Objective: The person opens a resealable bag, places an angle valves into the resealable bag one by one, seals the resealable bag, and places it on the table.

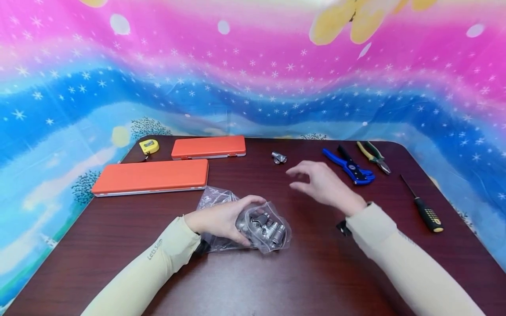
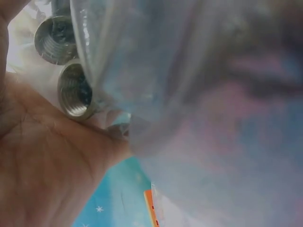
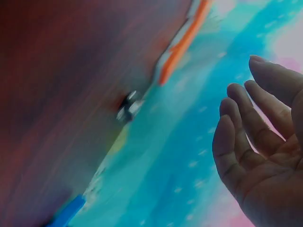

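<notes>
The left hand (image 1: 221, 219) holds a clear bag (image 1: 253, 224) near the front of the table (image 1: 316, 272). Its fingers curl round the bag's open end and keep it steady. The bag is full of little metal fittings (image 1: 266, 228) with screw threads inside, which the left wrist view shows up close. The right hand (image 1: 324, 184) is up in the air over the table, fingers loose and spread, and it holds nothing. One fitting (image 1: 279, 158) sits alone farther back on the table, just past the right hand's fingertips. It looks like the fittings are being moved one at a time between the bag and the table. I think the right hand must now reach with care and pinch just one small piece, while the left keeps the bag open and still. Two orange cases (image 1: 152, 177), a tape measure (image 1: 149, 146), pliers (image 1: 352, 166) and a screwdriver (image 1: 424, 210) lie around.
</notes>
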Demonstrator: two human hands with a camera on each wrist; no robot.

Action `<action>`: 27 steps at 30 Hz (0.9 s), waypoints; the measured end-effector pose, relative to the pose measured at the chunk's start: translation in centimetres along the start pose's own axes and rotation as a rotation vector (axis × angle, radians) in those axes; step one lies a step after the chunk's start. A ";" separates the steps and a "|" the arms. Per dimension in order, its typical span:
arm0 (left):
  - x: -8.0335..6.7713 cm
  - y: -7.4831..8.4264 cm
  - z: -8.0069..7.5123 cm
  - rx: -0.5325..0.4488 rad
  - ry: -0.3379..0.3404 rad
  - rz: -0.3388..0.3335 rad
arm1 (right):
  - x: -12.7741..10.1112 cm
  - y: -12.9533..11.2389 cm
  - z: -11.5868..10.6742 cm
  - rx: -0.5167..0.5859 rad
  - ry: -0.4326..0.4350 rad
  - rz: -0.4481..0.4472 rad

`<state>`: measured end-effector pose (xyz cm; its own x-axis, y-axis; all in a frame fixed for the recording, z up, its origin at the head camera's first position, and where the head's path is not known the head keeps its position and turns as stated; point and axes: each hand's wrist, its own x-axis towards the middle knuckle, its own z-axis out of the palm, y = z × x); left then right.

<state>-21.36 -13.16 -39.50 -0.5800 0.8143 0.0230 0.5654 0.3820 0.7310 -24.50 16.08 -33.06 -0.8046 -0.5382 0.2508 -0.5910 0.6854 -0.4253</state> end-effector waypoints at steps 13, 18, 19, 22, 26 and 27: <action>0.2 0.7 0.7 0.212 0.029 0.088 | 11.1 6.8 1.9 -0.312 -0.385 0.110; 0.3 0.5 0.8 0.212 0.032 0.091 | 13.2 7.2 2.8 -0.350 -0.465 0.129; 0.3 0.5 0.8 0.213 0.031 0.085 | 13.4 7.2 2.9 -0.349 -0.475 0.132; 0.2 0.5 0.7 0.210 0.028 0.070 | 14.0 7.3 3.0 -0.345 -0.502 0.134; 0.1 0.4 0.7 0.218 0.030 0.055 | 14.5 7.8 3.1 -0.346 -0.516 0.116; 0.1 0.3 0.6 0.216 0.030 0.051 | 14.6 7.9 3.2 -0.344 -0.515 0.112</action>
<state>-20.86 -12.69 -39.70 -0.5626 0.8229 0.0793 0.7054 0.4277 0.5653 -40.73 12.03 -35.49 -0.7829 -0.5622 -0.2666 -0.5580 0.8239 -0.0988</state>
